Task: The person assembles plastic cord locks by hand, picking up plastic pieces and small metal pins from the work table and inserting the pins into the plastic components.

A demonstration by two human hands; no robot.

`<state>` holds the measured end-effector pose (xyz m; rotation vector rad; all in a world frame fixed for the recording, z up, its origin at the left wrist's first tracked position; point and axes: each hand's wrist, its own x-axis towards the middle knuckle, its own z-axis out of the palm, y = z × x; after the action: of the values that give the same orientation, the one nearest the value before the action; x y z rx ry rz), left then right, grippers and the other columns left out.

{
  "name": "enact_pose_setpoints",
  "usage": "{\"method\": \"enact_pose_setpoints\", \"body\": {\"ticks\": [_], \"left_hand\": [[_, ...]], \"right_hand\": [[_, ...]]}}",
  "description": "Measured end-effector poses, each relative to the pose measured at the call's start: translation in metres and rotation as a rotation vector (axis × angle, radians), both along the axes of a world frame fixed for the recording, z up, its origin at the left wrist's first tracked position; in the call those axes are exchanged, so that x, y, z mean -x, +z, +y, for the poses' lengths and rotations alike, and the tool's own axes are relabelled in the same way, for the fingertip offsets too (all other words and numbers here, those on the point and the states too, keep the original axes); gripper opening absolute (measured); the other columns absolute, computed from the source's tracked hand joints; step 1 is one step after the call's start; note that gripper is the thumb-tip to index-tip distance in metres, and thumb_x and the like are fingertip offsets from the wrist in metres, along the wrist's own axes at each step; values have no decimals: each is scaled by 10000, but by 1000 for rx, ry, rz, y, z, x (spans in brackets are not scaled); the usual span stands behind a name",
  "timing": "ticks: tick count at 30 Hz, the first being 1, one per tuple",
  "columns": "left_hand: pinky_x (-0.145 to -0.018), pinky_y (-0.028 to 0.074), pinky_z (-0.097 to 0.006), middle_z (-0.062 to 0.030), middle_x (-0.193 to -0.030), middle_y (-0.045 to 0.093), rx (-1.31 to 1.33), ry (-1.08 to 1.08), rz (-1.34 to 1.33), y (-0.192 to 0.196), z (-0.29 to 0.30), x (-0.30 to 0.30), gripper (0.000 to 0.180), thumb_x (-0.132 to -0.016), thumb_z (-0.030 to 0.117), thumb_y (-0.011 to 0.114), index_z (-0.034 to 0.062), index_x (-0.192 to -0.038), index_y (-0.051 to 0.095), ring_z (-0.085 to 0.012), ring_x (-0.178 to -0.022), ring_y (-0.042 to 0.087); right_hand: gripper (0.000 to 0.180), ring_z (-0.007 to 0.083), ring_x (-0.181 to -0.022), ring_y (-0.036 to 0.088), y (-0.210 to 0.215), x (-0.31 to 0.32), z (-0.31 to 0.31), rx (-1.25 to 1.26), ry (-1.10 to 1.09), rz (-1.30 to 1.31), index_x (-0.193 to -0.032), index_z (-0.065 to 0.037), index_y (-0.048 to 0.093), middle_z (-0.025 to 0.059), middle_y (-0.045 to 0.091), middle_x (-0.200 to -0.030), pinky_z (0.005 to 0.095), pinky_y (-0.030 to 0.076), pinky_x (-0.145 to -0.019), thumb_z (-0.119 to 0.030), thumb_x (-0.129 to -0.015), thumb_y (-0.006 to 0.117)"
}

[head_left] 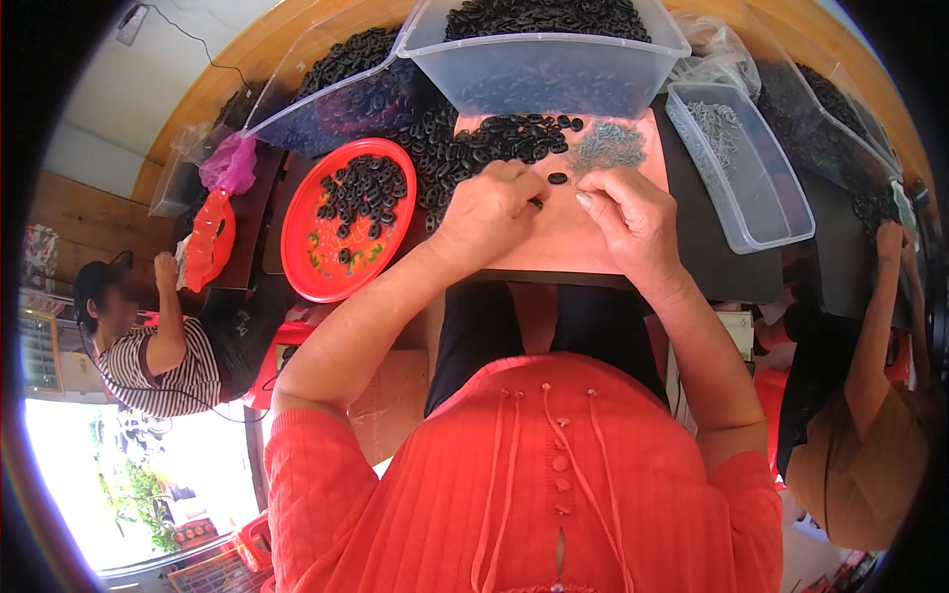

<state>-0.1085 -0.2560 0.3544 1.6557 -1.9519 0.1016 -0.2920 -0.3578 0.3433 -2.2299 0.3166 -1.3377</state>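
In the head view, I have the left hand (494,206) over the near part of a pink sheet (568,242), its fingers curled in and clamped on a small black piece (537,202), which pokes out at the fingertips. Across a narrow gap is the right hand (635,215), thumb and index brought close at the tips; from where I sit I cannot tell whether they pinch anything.

Between the two sets of fingertips, slightly beyond them, I see a loose black oval (558,179) lying flat on the sheet. Farther past the left fingers spreads a heap of black ovals (514,136), and just beyond the right fingers lies a pile of grey metal bits (608,146). Behind both stands a big clear bin (544,79) filled with black parts.

Left of the left fingers, past the wrist, I find a red tray (300,259) with more black ovals in it. Well right of the right fingers, a clear tray (766,188) on the dark table (710,259) has metal bits toward its far end.
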Motion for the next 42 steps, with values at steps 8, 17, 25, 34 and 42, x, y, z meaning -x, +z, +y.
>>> {"method": "enact_pose_setpoints", "body": {"ticks": [8,17,25,34,42], "left_hand": [[-674,515,-419,-104,-822,580,87,119,-101,7,6,-8,117,-749,32,671,57,-862,655,-315,-820,606],[-665,506,-403,-87,-799,576,21,2,-183,2,1,-14,171,-724,35,686,61,-889,650,-299,-806,597],[-652,490,-325,-68,-756,613,26,-88,133,7,-2,-25,92,-764,-18,692,21,-840,657,-210,-720,617],[-633,453,-245,-7,-757,599,-233,2,633,17,13,10,190,-778,-45,664,-11,-966,662,-64,-687,538],[-669,486,-403,-121,-794,565,92,86,34,7,18,-3,140,-736,19,699,24,-867,651,-322,-791,586]], "right_hand": [[98,270,-649,620,-1,-2,2,-36,-14,-33,-836,-36,633,96,615,-723,357,472,-584,-36,-778,712],[90,266,-647,623,-2,-3,2,-59,-9,-24,-838,-42,638,96,624,-726,353,474,-582,-28,-778,702],[86,272,-654,630,-2,-3,1,-71,-9,-25,-849,-40,632,103,631,-735,354,484,-592,-27,-788,692],[81,271,-652,629,-3,-1,0,-81,-15,-63,-848,-34,621,111,626,-739,350,488,-595,-25,-805,689],[66,244,-624,620,-3,1,1,-139,-4,-82,-848,-35,624,105,633,-738,327,483,-582,-18,-820,680]]}}
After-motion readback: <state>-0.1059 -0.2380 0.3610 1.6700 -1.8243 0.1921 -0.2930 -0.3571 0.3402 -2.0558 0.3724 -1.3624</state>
